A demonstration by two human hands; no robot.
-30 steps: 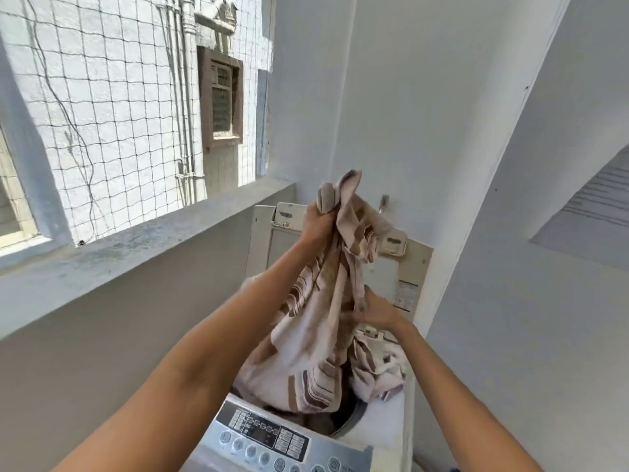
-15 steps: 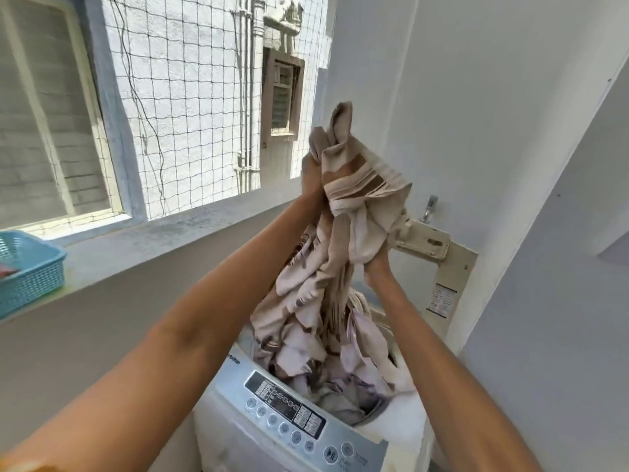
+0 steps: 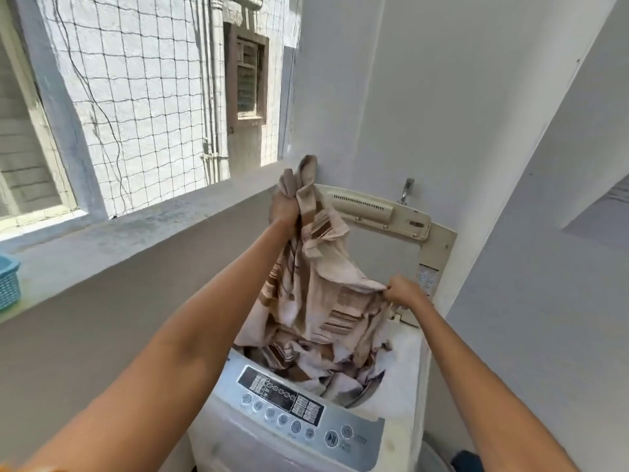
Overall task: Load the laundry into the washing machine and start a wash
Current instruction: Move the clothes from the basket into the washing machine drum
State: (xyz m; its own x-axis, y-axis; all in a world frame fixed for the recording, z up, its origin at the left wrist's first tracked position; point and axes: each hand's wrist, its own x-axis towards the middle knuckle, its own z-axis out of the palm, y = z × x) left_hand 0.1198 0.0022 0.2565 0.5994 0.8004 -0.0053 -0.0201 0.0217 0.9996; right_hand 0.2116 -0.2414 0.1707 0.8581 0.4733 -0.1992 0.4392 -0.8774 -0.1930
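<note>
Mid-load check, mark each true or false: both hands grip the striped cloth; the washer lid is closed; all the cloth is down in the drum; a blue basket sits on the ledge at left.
1. Both hands grip the cloth. True: the left hand holds the striped cloth high, the right hand pinches its edge.
2. The lid is closed. False: the lid stands open.
3. All the cloth is in the drum. False: part hangs above the washing machine.
4. A blue basket sits on the ledge. True: blue basket.
</note>
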